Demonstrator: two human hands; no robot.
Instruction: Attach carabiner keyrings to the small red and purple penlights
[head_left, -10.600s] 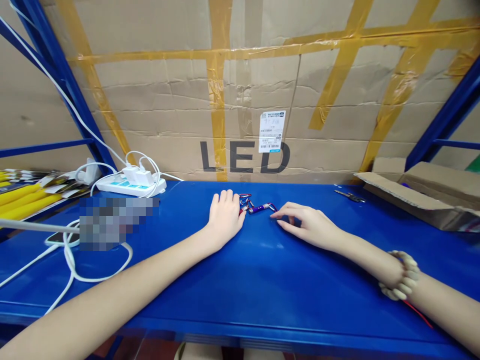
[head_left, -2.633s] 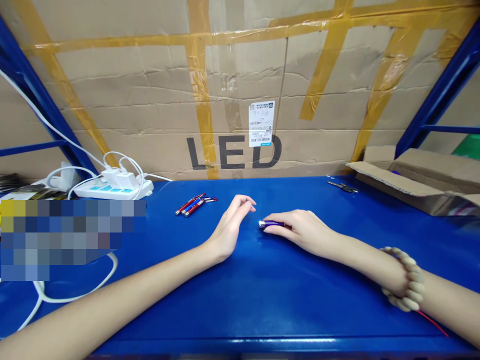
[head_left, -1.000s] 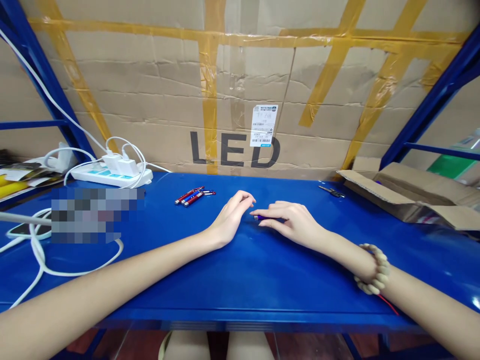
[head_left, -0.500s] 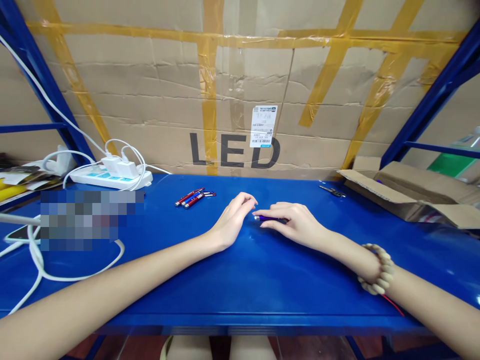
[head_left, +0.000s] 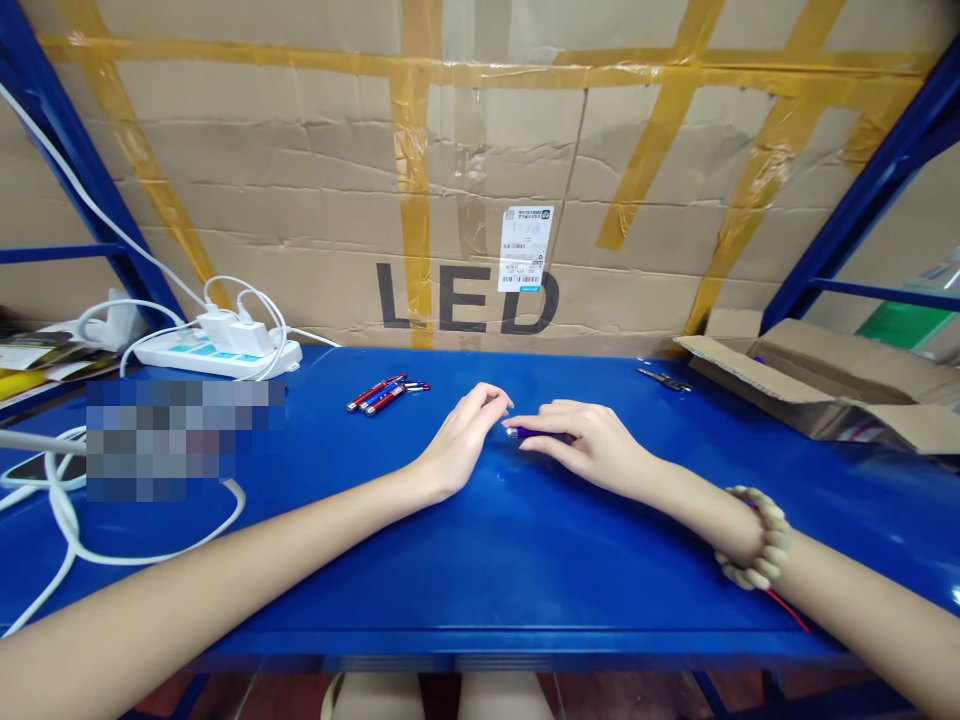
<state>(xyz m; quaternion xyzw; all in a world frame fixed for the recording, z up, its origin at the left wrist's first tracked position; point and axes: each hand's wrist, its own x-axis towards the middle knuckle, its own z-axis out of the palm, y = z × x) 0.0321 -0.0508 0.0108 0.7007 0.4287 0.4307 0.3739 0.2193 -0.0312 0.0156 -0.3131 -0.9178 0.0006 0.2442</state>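
My right hand point(head_left: 589, 432) holds a small purple-blue penlight point(head_left: 526, 433) with a silver tip, gripped between thumb and fingers just above the blue table. The tip points left, and my palm hides the other end. Opposite it rests my left hand point(head_left: 469, 440), side-on, with fingers gently bent and nothing visible in it. Its fingertips are close to the penlight's tip but apart from it. Behind and left of my left hand lie several similar penlights: a red penlight point(head_left: 386, 402), a blue penlight point(head_left: 373, 400) and another red one, with small clips at their far ends.
A white power strip point(head_left: 172, 353) with plugs and cables is at the back left. Keys point(head_left: 664, 379) lie at the back right beside an open cardboard box point(head_left: 810, 400). A large taped carton point(head_left: 315, 230) stands behind the blue table point(head_left: 480, 570). A blurred patch covers the left side.
Both hands and the penlight keep nearly the same pose. The view has shifted very slightly.
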